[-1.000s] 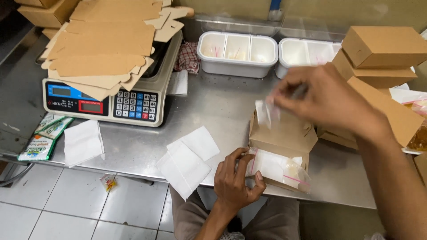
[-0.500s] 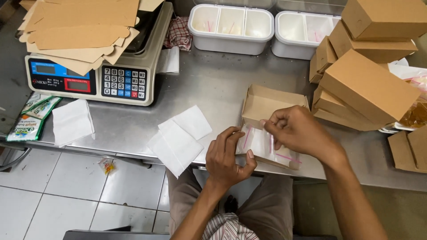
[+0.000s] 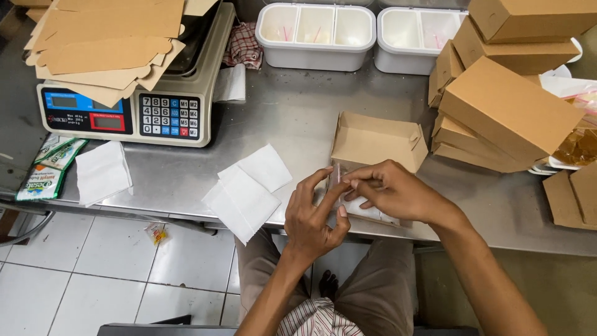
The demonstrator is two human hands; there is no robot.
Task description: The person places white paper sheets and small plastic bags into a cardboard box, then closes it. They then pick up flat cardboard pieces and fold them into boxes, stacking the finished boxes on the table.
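1. Left hand (image 3: 314, 214) at the near edge of the steel table (image 3: 292, 118), fingers bent, fingertips pinching a small clear plastic sachet (image 3: 337, 177) from the left.
2. Right hand (image 3: 388, 190) just right of it, thumb and forefinger closed on the same sachet from the right; both hands touching at the fingertips.
3. Sachet held upright between the hands, directly near-side of an open brown cardboard box (image 3: 376, 140), above a further clear packet (image 3: 373, 214) lying flat at the table edge.
4. White paper sheets (image 3: 249, 190) overlapping to the left of the hands.
5. Digital weighing scale (image 3: 134, 112) at far left, loaded with flat unfolded cartons (image 3: 106, 43).
6. Two white divided tubs (image 3: 317, 28) along the far edge.
7. Stack of closed brown boxes (image 3: 510, 102) at right.
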